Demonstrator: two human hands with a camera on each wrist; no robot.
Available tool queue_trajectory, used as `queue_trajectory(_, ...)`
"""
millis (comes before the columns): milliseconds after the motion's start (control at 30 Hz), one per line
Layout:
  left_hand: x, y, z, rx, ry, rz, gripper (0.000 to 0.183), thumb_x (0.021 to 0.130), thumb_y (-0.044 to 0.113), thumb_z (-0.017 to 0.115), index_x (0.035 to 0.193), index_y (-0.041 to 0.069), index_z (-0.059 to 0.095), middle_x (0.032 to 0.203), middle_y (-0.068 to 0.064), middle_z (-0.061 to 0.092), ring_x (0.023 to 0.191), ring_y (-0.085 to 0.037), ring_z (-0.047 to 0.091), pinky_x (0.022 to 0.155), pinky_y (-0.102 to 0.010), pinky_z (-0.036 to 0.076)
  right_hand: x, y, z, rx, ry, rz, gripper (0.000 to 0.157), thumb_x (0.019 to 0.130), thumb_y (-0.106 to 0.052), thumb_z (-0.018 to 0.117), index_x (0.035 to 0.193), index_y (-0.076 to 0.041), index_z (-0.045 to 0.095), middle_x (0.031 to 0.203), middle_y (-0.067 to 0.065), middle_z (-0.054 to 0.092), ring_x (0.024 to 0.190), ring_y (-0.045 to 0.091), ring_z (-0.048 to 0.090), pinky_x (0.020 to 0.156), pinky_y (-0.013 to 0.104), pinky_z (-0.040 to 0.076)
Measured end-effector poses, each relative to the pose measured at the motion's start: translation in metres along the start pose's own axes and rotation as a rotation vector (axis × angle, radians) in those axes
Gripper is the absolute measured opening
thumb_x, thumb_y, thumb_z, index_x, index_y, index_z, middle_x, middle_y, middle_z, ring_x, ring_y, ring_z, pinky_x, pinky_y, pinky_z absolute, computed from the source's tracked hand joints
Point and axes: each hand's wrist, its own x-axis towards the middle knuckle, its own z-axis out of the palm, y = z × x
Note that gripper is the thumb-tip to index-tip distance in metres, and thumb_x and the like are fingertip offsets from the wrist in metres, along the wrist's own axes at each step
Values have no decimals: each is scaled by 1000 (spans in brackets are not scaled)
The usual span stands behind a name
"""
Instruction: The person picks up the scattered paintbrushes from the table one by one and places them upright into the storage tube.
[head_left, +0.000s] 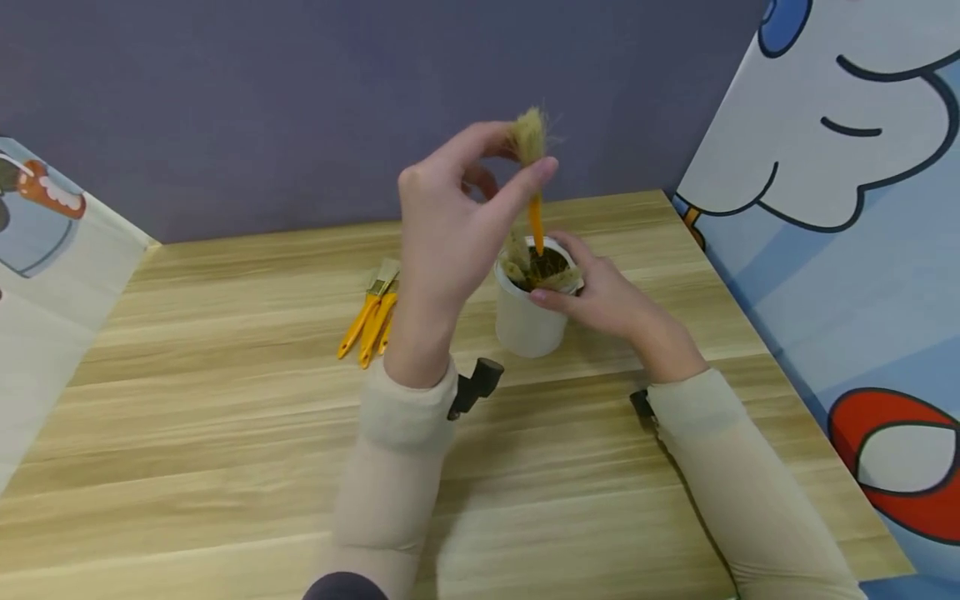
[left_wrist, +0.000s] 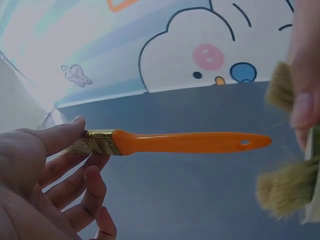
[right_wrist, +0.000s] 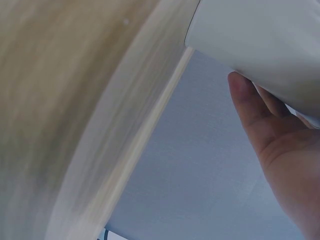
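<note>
The wooden table meets the dark back wall along its far edge and runs beside the cartoon-printed side wall at its right. The white cup stands nearer the far edge than the front, well apart from the right edge. A wide stretch of tabletop lies left of the loose paintbrushes, which lie beside the left forearm; another runs between the two sleeves.

The left hand is raised above the cup, wrist bent, its thumb and fingers pinching the held paintbrush at the metal band and bristles, the other fingers loosely bent. That brush hangs bristles up, its orange handle pointing down at the cup's mouth, the tip above the rim and level with the bristles sticking out.

The right hand comes in low from the right, fingers and thumb around the cup's side, the thumb at the rim beside the brushes inside.
</note>
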Motion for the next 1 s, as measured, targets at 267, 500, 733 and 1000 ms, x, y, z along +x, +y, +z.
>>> queue_trajectory(267,8,-25,23,103,-104,-116,30,99,34,78,122,15,77,109,1,79,52,-15,48,52,-28,39,-1,-3,1,-51,-6,92,99,95,-66,69,170,-37,12,174,19,28,129,42,66,108,60,53)
queue_trajectory(500,10,-39,34,171,-186,-217,30,100,39,76,121,17,76,112,2,79,62,-14,58,57,-27,45,-1,-3,2,-41,-2,81,101,96,-64,69,172,-31,11,176,18,24,135,44,61,111,62,50)
queue_trajectory(733,13,-43,35,229,-235,-254,35,100,41,76,125,17,74,116,2,79,83,-9,68,74,-23,53,-1,-5,1,-47,-11,53,101,98,-61,68,172,-27,8,179,13,16,153,45,43,117,66,44)
queue_trajectory(1000,17,-41,28,289,-279,-254,38,100,43,74,129,19,73,118,4,78,90,-8,70,74,-22,54,-2,-6,1,-55,-10,69,100,97,-62,68,172,-29,10,172,21,31,146,45,51,117,66,43)
